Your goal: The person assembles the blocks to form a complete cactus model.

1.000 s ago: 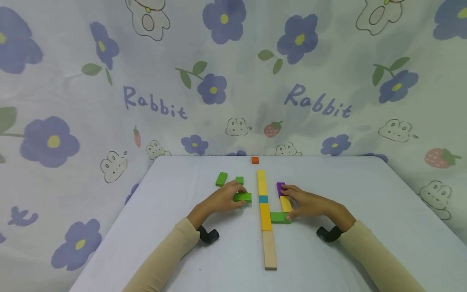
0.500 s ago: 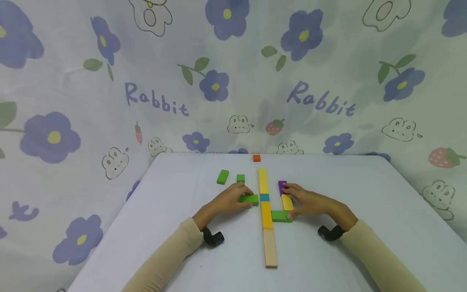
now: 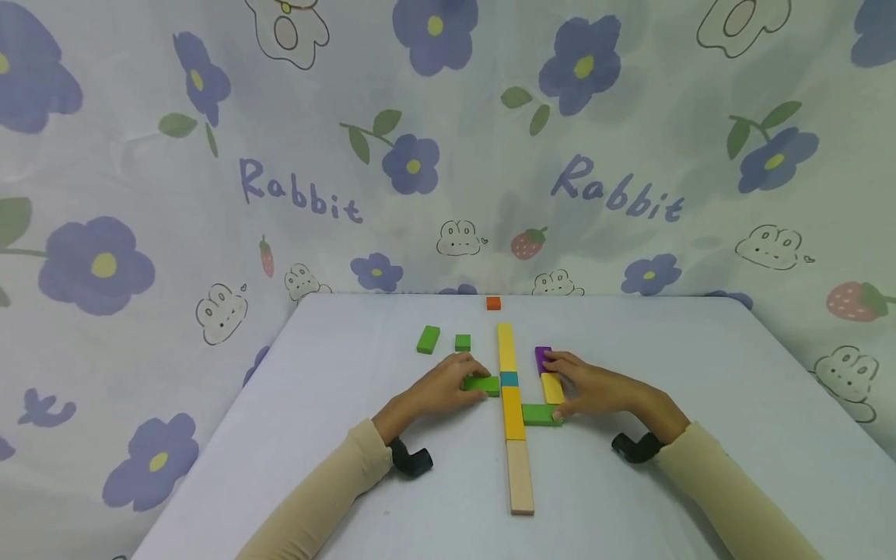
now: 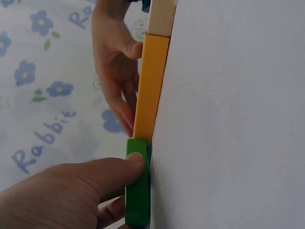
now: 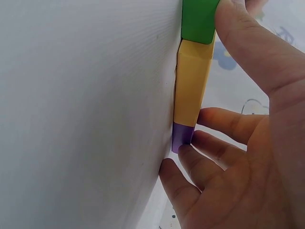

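Note:
My left hand (image 3: pixel 444 385) pinches a green block (image 3: pixel 483 386), thumb on its near face in the left wrist view. The block's right end lies close to a straight column: a long yellow block (image 3: pixel 506 348), a small blue block (image 3: pixel 509 379), an orange-yellow block (image 3: pixel 513 414) and a plain wooden block (image 3: pixel 520 478). Right of the column, my right hand (image 3: pixel 598 389) rests its thumb on another green block (image 3: pixel 539 414). Its loosely bent fingers reach a purple block (image 5: pixel 181 136). Between those two sits a short yellow block (image 5: pixel 191 81), partly covered by the hand in the head view.
Beyond the left hand lie a green block (image 3: pixel 428 340) and a small green cube (image 3: pixel 463 342). An orange-red block (image 3: pixel 493 303) sits at the back edge of the white table (image 3: pixel 315 498). Behind hangs a flowered cloth (image 3: pixel 448 194).
My left hand has moved right with its green block, bringing it up beside the column near the blue block. The right hand has kept its place at the green, yellow and purple blocks.

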Tool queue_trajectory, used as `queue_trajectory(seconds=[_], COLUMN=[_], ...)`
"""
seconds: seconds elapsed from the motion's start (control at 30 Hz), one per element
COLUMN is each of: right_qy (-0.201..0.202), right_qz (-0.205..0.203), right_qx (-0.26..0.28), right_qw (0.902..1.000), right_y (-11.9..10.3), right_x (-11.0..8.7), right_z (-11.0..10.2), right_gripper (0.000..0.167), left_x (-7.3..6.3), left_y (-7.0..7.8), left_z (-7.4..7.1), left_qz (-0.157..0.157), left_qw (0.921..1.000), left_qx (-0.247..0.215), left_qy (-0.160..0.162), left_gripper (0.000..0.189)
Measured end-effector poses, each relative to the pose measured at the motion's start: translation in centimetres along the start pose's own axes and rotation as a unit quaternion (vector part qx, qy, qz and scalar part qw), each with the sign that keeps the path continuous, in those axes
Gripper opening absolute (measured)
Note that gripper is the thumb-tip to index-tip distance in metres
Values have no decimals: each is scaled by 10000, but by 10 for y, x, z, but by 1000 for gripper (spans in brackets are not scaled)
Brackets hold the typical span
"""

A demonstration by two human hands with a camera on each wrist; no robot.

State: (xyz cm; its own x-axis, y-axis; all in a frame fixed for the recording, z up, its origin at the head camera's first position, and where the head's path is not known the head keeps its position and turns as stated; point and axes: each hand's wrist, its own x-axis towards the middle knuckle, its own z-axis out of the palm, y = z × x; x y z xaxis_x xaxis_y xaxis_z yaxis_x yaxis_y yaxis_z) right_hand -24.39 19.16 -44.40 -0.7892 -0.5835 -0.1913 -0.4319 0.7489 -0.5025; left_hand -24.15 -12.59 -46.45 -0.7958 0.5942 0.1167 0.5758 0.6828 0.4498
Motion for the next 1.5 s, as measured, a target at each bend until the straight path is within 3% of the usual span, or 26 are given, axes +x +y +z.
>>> queue_trajectory(seconds=[0.7, 1.27, 1.5], right_qy=[19, 67, 19], right_qz=[-24, -45, -27], right_qx=[50, -101, 40], right_qw=[10000, 9999, 10000], right_y=[4, 0, -1], right_x=[-1, 1, 1], right_z=[7, -1, 1], right_gripper=[101, 99, 99], left_x=[-2, 1, 0], left_y=[1, 4, 4], left_z=[7, 2, 0], left_qz=[-229, -160, -194], left_qw=[9994, 9998, 9994], left_qx=[-194, -112, -245], left_qy=[-155, 24, -145], left_gripper=[39, 36, 42])
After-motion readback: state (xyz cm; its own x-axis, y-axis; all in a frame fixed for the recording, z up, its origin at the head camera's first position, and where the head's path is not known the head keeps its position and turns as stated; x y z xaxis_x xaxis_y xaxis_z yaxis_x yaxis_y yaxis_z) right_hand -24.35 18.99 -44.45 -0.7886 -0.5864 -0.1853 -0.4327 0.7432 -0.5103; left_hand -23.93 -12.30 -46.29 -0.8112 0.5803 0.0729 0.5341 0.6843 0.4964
